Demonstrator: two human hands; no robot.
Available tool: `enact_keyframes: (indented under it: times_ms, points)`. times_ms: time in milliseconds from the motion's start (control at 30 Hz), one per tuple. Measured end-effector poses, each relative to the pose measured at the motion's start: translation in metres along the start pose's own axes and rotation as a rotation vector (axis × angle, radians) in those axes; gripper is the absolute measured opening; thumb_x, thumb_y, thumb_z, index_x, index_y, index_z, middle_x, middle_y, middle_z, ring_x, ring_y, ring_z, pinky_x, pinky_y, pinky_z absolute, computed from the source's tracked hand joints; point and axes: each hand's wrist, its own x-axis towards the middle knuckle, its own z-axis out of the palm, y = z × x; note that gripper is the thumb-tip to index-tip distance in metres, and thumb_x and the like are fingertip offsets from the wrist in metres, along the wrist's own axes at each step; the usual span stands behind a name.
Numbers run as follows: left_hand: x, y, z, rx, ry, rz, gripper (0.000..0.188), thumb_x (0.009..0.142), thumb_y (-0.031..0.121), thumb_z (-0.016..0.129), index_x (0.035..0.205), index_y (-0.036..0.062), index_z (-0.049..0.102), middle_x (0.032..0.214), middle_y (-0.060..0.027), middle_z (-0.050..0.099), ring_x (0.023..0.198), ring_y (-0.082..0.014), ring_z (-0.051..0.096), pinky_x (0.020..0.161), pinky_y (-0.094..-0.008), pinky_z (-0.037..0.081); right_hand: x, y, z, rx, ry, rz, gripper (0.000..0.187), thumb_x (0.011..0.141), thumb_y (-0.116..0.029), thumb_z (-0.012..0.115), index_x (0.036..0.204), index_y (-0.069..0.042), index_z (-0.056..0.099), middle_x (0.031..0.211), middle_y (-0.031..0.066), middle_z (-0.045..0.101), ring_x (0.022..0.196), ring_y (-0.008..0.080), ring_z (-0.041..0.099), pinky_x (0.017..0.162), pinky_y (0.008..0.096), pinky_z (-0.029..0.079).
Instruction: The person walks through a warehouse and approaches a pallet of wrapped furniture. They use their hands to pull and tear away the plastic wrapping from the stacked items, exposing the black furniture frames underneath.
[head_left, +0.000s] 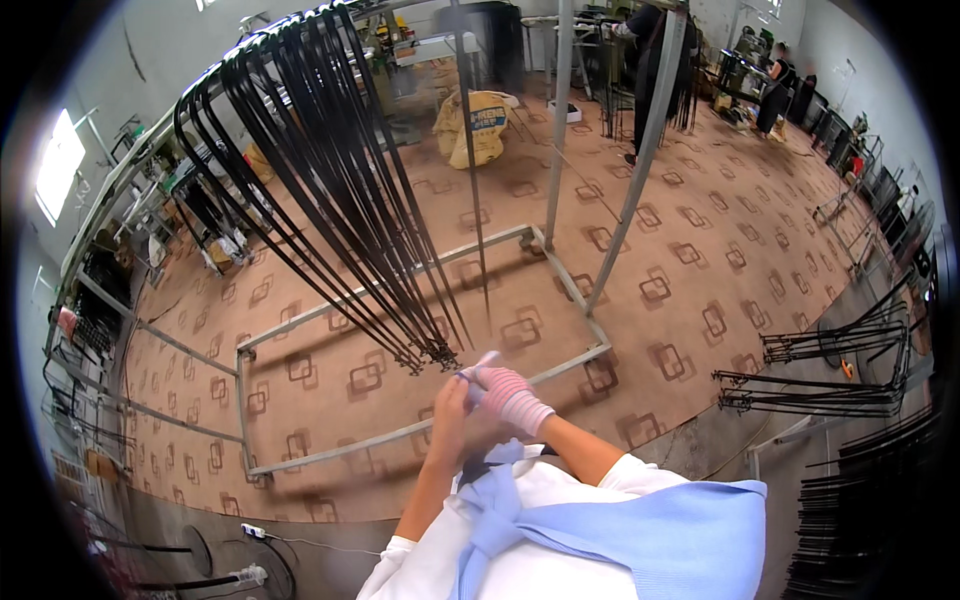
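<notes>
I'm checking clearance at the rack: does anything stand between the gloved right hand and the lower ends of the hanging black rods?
Nothing visible does: only patterned carpet shows in the gap between the right hand and the black rods' lower ends. The grey bottom rail runs near the floor, below the hand.

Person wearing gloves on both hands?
No, the right hand wears a pink-and-white striped glove, but the left hand shows bare skin.
</notes>
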Motion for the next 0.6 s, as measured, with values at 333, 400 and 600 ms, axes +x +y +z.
enact_keyframes:
  times_ms: [333,400,600]
  points:
    - [-0.003,0.038,0.018,-0.34,-0.492,-0.057,0.063,0.073,0.007,0.047,0.134,0.0077,0.031,0.13,-0.018,0.042,0.121,-0.0276,0.04,0.101,-0.0348,0.031,-0.03,-0.044,-0.019,-0.162,-0.018,-0.11,0.032,0.078,-0.036,0.051,0.09,-0.007,0.058,0.085,0.0178,0.061,0.084,0.0341,0.059,0.071,0.0437,0.047]
    - [0.006,0.051,-0.007,-0.455,-0.726,-0.09,0.072,0.067,0.001,0.047,0.136,0.0072,0.026,0.133,-0.0174,0.039,0.126,-0.0267,0.034,0.105,-0.0342,0.026,-0.025,-0.04,-0.015,-0.219,-0.064,-0.172,0.032,0.077,-0.036,0.051,0.091,-0.008,0.058,0.085,0.0172,0.061,0.084,0.0338,0.059,0.071,0.0438,0.047]
    - [0.037,-0.021,-0.025,-0.433,-0.066,-0.018,0.047,0.084,0.016,0.045,0.129,0.0027,0.037,0.127,-0.0148,0.045,0.114,-0.0236,0.046,0.092,-0.0328,0.041,-0.024,-0.044,0.004,-0.157,-0.138,-0.107,0.028,0.075,-0.034,0.052,0.09,-0.01,0.058,0.084,0.0149,0.062,0.08,0.0332,0.059,0.068,0.0434,0.047]
